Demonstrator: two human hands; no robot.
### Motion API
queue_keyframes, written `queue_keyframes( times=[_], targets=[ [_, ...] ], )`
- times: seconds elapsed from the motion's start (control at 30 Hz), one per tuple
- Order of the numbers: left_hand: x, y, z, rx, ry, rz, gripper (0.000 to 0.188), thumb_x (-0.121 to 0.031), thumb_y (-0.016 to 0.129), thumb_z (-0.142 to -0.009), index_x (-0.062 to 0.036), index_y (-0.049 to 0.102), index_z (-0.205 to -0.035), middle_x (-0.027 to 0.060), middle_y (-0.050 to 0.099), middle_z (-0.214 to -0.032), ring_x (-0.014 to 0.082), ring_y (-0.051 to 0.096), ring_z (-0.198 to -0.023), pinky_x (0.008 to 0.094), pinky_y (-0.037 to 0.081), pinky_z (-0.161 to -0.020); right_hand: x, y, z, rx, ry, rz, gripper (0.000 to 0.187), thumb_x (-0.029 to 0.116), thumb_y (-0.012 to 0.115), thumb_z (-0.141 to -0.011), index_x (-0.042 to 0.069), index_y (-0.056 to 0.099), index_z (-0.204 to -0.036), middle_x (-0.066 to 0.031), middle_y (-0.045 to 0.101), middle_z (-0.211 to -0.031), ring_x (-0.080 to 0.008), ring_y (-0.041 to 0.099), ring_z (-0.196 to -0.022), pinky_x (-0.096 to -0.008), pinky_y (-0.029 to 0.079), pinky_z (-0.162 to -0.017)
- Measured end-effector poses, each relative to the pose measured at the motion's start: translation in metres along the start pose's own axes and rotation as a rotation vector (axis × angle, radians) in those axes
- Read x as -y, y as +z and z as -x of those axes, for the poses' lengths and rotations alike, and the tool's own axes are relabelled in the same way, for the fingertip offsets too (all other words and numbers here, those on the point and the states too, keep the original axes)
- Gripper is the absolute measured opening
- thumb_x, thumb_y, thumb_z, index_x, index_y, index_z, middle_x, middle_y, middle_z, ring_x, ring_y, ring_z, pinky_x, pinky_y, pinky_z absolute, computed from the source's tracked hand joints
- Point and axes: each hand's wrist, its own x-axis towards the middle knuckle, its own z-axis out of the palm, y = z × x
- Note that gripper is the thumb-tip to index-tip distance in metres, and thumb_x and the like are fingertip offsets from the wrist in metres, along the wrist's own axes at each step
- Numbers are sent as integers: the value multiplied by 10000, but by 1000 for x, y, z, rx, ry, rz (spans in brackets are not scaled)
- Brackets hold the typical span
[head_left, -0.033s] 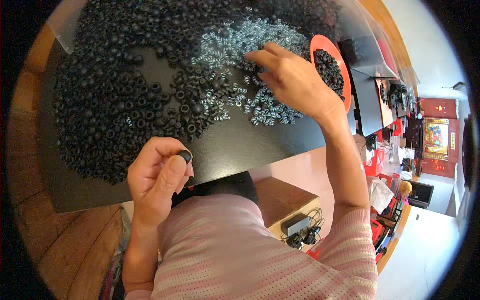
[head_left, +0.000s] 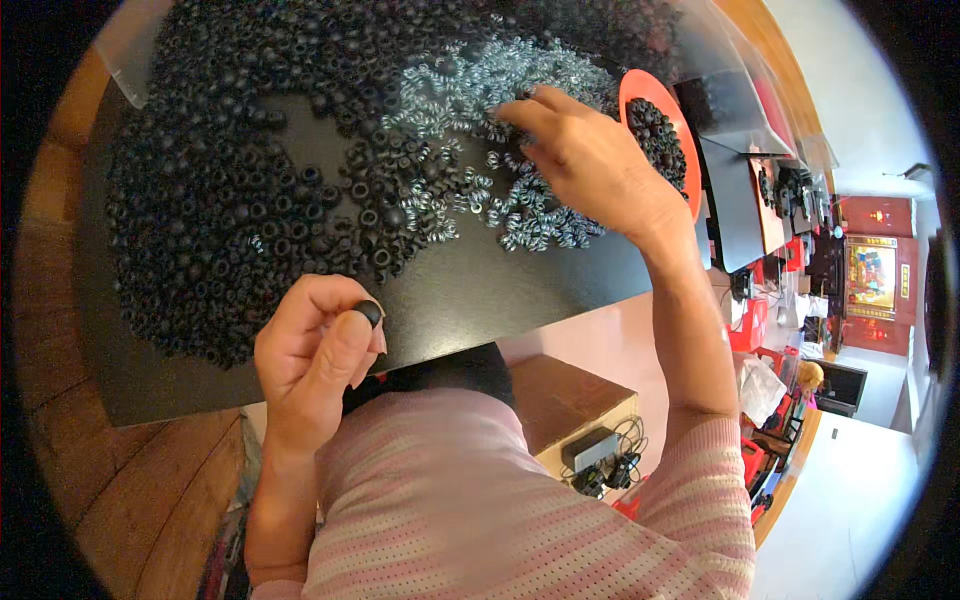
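The left hand (head_left: 310, 350) pinches a rounded black cap (head_left: 370, 312); one o'clock, over coil springs (head_left: 460, 92), the right hand's (head_left: 590, 165) grip I can't tell.

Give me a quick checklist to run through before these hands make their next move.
1. Left hand has a secure pinch on the black rounded piece: ok, between thumb and fingers.
2. Right hand is at the metal coil springs: ok.
3. Right fingertips grip a single spring: cannot tell.
4. Springs lie separate from the black ring-shaped pieces: not ok, some mingle.
5. Orange-red plate contains black pieces: ok.
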Motion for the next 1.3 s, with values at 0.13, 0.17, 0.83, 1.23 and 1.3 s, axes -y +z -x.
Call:
queue_keyframes(
  times=[0.13,0.17,0.83,1.23,1.3],
  targets=[
    [0,-2,0,12,9,18,219,-204,569,-941,11,539,-964,17,564,-727,10,392,-514,167,306,-459,-2,-4,4,-39,24,37,233,42,580,-812,24,587,-1044,-143,572,-934,-364,578,-815,-422,465,-696],
    [0,-1,0,17,-2,-17,244,-248,570,-935,-9,528,-960,33,555,-735,23,376,-508,173,291,-436,1,-5,5,-38,25,38,233,42,580,-812,24,587,-1044,-143,572,-934,-364,578,-815,-422,465,-696],
    [0,-3,1,14,-12,-49,231,-247,555,-936,-21,511,-953,56,535,-747,39,368,-512,181,276,-419,9,3,-13,-38,-66,-67,267,42,595,-808,61,594,-1075,-130,546,-952,-347,583,-844,-414,471,-716],
    [1,-2,0,33,27,-83,261,-280,558,-933,-23,515,-939,58,535,-743,37,364,-498,182,276,-414,-6,-5,-3,-30,70,184,174,77,575,-828,64,615,-997,-113,577,-934,-345,592,-827,-419,478,-706],
    [0,-1,1,9,6,-8,198,-191,583,-933,1,545,-962,10,561,-730,7,399,-527,160,307,-467,-3,-5,-7,-75,-3,56,168,77,577,-824,57,622,-984,-116,581,-907,-340,595,-832,-424,484,-708]
  ],
)
